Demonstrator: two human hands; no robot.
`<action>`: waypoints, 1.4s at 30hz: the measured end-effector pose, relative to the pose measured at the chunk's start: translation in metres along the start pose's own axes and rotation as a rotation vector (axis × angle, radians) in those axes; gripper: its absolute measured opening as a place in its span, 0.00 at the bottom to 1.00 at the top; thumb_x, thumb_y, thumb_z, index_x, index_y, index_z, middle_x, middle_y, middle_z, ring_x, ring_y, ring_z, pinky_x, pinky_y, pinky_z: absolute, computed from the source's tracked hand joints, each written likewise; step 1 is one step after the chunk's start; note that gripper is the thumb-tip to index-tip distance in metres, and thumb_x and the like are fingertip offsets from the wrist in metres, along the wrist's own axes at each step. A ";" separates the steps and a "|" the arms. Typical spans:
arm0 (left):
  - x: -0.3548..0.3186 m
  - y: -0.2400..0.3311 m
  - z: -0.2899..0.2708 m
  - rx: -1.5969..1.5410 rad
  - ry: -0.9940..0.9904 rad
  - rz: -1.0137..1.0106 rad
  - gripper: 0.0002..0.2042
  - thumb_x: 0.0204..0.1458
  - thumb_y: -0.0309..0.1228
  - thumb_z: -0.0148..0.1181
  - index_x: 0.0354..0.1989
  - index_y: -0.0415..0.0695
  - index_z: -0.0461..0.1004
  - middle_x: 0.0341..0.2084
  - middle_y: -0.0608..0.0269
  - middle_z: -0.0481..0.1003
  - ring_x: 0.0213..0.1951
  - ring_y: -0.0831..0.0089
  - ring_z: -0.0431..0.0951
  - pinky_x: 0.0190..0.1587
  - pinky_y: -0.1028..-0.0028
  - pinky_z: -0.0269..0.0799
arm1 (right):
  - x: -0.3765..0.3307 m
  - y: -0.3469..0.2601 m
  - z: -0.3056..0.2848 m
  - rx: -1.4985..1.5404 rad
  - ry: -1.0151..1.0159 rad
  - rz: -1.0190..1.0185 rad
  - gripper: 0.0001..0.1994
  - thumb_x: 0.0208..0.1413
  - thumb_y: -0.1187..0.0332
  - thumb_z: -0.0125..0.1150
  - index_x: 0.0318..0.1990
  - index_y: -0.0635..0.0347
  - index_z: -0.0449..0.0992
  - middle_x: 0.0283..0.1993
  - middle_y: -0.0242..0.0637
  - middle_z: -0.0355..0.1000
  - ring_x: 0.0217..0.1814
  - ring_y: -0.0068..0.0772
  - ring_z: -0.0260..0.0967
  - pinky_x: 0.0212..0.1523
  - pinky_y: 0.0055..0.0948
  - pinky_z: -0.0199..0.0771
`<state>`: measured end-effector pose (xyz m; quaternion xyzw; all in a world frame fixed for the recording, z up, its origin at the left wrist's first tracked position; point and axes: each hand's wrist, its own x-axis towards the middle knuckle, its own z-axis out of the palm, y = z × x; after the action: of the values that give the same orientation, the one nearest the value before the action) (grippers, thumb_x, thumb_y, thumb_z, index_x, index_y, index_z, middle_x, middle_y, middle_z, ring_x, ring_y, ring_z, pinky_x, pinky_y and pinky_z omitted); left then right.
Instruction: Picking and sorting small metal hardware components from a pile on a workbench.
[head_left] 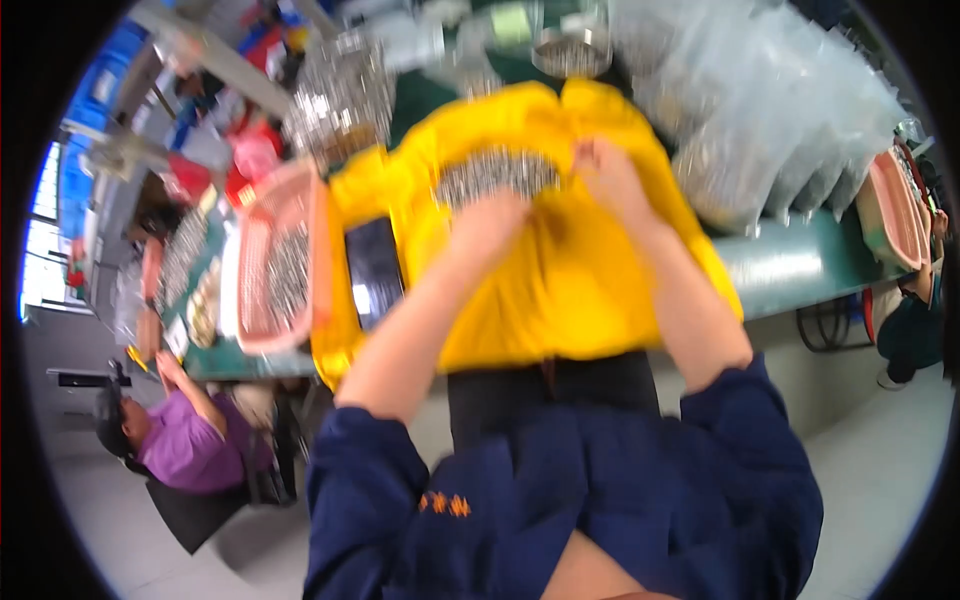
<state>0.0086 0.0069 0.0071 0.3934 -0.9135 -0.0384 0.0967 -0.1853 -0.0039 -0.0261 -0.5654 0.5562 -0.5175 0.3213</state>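
Note:
A yellow cloth [500, 310], which looks like a garment, lies spread over the table in front of me. On it rests a heap of small shiny metal pieces [495, 172], too small to name. My left hand [490, 228] is at the near edge of this heap, its fingers blurred by motion. To the right of the heap, my right hand [610, 175] is held over the cloth with its fingertips drawn together. Whatever it may hold is too small and smeared to make out. A dark phone [374, 272] lies left of my left forearm.
A pink basket [318, 255] with metal pieces stands at the left. Clear plastic bags [770, 120] crowd the right side; a round tin [572, 55] of pieces sits at the back. A person in purple [195, 440] sits at far left. Another pink basket [892, 215] is far right.

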 end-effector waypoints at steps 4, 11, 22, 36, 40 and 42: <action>-0.004 -0.004 0.011 -0.104 -0.063 0.004 0.05 0.43 0.30 0.50 0.27 0.47 0.72 0.27 0.58 0.70 0.32 0.59 0.71 0.35 0.65 0.67 | -0.019 -0.006 0.015 0.037 -0.020 0.004 0.06 0.45 0.71 0.48 0.31 0.63 0.67 0.24 0.36 0.67 0.27 0.26 0.64 0.29 0.24 0.64; 0.005 0.009 -0.007 0.036 -0.156 0.011 0.06 0.42 0.30 0.50 0.27 0.44 0.72 0.25 0.56 0.70 0.31 0.59 0.71 0.33 0.65 0.67 | -0.019 -0.014 0.016 0.236 0.005 0.068 0.08 0.44 0.77 0.46 0.34 0.64 0.65 0.26 0.29 0.63 0.25 0.17 0.57 0.27 0.17 0.59; 0.002 0.000 -0.007 -1.283 0.031 -0.317 0.06 0.44 0.24 0.53 0.32 0.38 0.68 0.24 0.68 0.71 0.26 0.82 0.70 0.31 0.82 0.67 | -0.031 -0.054 -0.004 0.118 -0.062 0.011 0.06 0.45 0.74 0.48 0.32 0.63 0.65 0.23 0.31 0.64 0.26 0.19 0.60 0.29 0.19 0.62; -0.005 -0.014 0.005 -1.666 0.175 -0.357 0.07 0.45 0.23 0.53 0.34 0.39 0.70 0.27 0.67 0.72 0.29 0.81 0.71 0.34 0.84 0.66 | -0.019 -0.054 0.014 0.392 -0.306 0.227 0.03 0.48 0.75 0.45 0.31 0.60 0.63 0.23 0.26 0.60 0.23 0.14 0.54 0.24 0.14 0.56; -0.001 -0.014 0.004 -1.701 0.134 -0.350 0.07 0.45 0.21 0.53 0.34 0.38 0.71 0.26 0.68 0.72 0.29 0.82 0.71 0.34 0.85 0.66 | -0.023 -0.053 0.017 0.281 -0.341 0.164 0.03 0.49 0.75 0.44 0.32 0.60 0.64 0.23 0.25 0.60 0.24 0.13 0.54 0.24 0.13 0.55; -0.004 -0.013 0.006 -1.715 0.119 -0.368 0.07 0.45 0.21 0.53 0.35 0.38 0.71 0.27 0.67 0.72 0.29 0.82 0.71 0.34 0.85 0.67 | -0.029 -0.056 0.014 0.244 -0.352 0.140 0.03 0.50 0.75 0.44 0.32 0.60 0.63 0.23 0.26 0.59 0.23 0.13 0.53 0.24 0.12 0.54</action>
<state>0.0197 0.0010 -0.0010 0.3276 -0.4855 -0.7058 0.3985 -0.1507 0.0312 0.0161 -0.5641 0.4626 -0.4507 0.5145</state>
